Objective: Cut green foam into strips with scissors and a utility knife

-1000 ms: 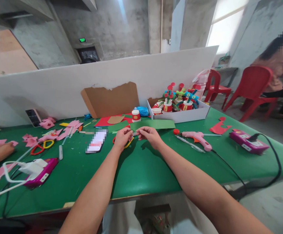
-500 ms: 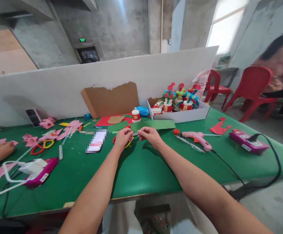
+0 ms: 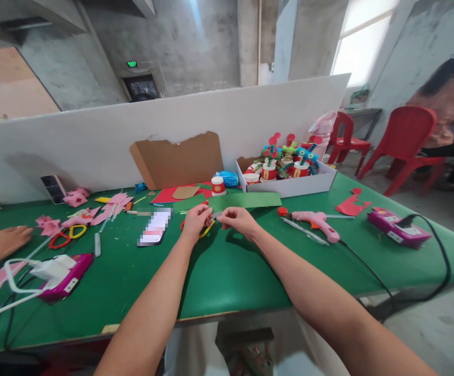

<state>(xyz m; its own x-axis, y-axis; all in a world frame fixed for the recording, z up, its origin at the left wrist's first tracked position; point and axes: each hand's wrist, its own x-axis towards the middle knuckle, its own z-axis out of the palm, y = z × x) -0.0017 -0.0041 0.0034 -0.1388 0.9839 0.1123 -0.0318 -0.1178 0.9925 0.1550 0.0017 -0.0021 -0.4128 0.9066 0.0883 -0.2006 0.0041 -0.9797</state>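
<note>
My left hand (image 3: 196, 222) is closed in a pinch above the green table, its fingertips almost meeting those of my right hand (image 3: 237, 220), which is pinched too. Whatever they hold is too small to name. A pair of scissors (image 3: 207, 230) lies beneath my left hand, with parts of its yellow and red handle loops showing on either side. Something small and greyish shows between my fingertips; it may be the scissors' blades. Just beyond my hands lies a strip of green paper (image 3: 246, 200). A red and white paper cup (image 3: 218, 186) stands behind it.
On the right lie a pink glue gun (image 3: 317, 222), a pen (image 3: 304, 231) and a purple power strip (image 3: 399, 228). A white box (image 3: 289, 187) holds cup figures. Left are a phone (image 3: 155, 226), pink paper scraps (image 3: 111, 206), another power strip (image 3: 67, 279) and another person's hand (image 3: 6, 243).
My two hands have shifted only slightly, still pinched close together. At the left, the other person's hand has moved a little to the right, and the pink paper by it is no longer seen.
</note>
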